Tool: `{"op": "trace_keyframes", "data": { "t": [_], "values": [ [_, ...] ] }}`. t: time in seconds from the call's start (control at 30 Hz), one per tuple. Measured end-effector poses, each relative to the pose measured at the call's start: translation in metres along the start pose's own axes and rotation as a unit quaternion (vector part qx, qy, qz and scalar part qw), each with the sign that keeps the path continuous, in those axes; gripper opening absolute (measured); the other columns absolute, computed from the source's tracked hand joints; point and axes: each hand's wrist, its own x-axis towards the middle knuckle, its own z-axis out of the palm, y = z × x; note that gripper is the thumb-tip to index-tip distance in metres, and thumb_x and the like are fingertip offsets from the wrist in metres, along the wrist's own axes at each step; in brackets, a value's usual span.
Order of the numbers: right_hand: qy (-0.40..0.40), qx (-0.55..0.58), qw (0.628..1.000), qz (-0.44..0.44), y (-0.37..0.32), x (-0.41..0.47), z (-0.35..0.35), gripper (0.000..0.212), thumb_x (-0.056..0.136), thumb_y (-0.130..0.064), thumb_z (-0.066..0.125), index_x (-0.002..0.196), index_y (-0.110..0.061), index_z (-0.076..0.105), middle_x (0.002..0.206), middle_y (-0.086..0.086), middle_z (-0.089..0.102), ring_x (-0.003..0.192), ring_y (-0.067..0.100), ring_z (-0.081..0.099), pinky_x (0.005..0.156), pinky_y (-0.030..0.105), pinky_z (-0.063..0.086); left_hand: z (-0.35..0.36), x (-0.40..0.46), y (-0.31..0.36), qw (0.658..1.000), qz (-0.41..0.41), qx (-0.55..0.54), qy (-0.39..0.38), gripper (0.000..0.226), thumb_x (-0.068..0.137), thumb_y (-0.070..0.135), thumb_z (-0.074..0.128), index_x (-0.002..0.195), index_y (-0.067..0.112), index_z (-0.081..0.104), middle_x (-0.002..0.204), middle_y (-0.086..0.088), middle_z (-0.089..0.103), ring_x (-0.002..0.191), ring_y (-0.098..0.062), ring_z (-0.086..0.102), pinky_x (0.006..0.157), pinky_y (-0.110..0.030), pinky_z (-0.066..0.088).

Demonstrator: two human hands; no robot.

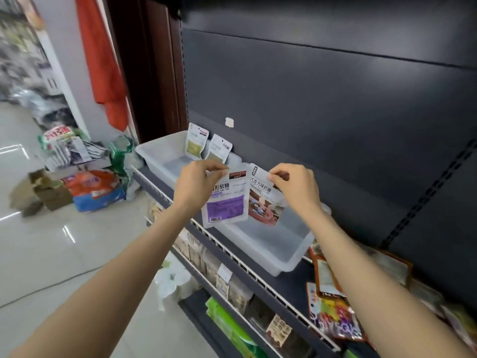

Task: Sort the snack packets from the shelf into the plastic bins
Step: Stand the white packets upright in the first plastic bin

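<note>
Two packets hang side by side, each pinched at its top edge. The left hand (193, 180) closes thumb and fingertips on the upper corner of the purple-panel packet (225, 200); the right hand (294, 187) pinches the top of the chocolate-candy packet (263, 202) the same way. The packets' inner edges overlap slightly, and both dangle above the near bin (271, 244), a translucent plastic tray lying on the shelf (289, 282) with its long side close to the shelf's white wire front rail (232, 257). The bin's floor shows bare under the packets. A second bin (160, 156) lies toward the shelf's left end, touching or nearly touching the first, with two pale packets (197, 144) leaning upright at its back wall against the dark back panel (335, 112). More snack packets (333, 313) lie in a heap on the shelf's right part, just beyond the near bin's end.
</note>
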Motion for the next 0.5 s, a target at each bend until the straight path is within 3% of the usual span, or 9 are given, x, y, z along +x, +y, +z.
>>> {"op": "trace_keyframes", "data": {
  "t": [0.1, 0.23, 0.37, 0.5],
  "values": [
    [-0.016, 0.011, 1.000, 0.002, -0.019, 0.041, 0.033, 0.007, 0.087, -0.026, 0.065, 0.081, -0.025, 0.070, 0.077, -0.008, 0.069, 0.079, 0.016, 0.064, 0.069, 0.032, 0.050, -0.021, 0.037, -0.026, 1.000, -0.008, -0.002, 0.008, 0.013, 0.090, 0.022, 0.062, 0.096, 0.019, 0.073, 0.086, 0.008, 0.067, 0.086, -0.015, 0.063, 0.076, -0.030, 0.049],
    [-0.035, 0.034, 0.999, -0.006, -0.050, 0.092, 0.077, 0.009, 0.086, -0.024, 0.065, 0.079, -0.025, 0.069, 0.074, -0.011, 0.067, 0.080, 0.018, 0.064, 0.073, 0.036, 0.053, -0.050, 0.084, -0.068, 0.999, -0.035, -0.003, 0.034, 0.010, 0.089, 0.026, 0.063, 0.090, 0.026, 0.073, 0.092, 0.008, 0.071, 0.085, -0.016, 0.064, 0.078, -0.040, 0.053],
    [-0.030, 0.034, 0.999, -0.014, -0.082, 0.135, 0.122, 0.008, 0.087, -0.022, 0.065, 0.080, -0.021, 0.069, 0.075, -0.008, 0.068, 0.075, 0.016, 0.063, 0.073, 0.033, 0.051, -0.078, 0.131, -0.105, 0.998, -0.051, -0.009, 0.038, 0.015, 0.088, 0.026, 0.062, 0.078, 0.036, 0.067, 0.083, 0.014, 0.069, 0.079, -0.019, 0.066, 0.076, -0.046, 0.054],
    [-0.019, 0.016, 1.000, -0.009, -0.112, 0.173, 0.170, 0.007, 0.087, -0.023, 0.065, 0.081, -0.022, 0.070, 0.076, -0.009, 0.067, 0.075, 0.015, 0.062, 0.071, 0.029, 0.048, -0.105, 0.180, -0.145, 0.998, -0.036, -0.013, 0.042, 0.013, 0.089, 0.025, 0.061, 0.083, 0.034, 0.069, 0.084, 0.012, 0.069, 0.077, -0.012, 0.065, 0.074, -0.041, 0.055]
  ]
}}
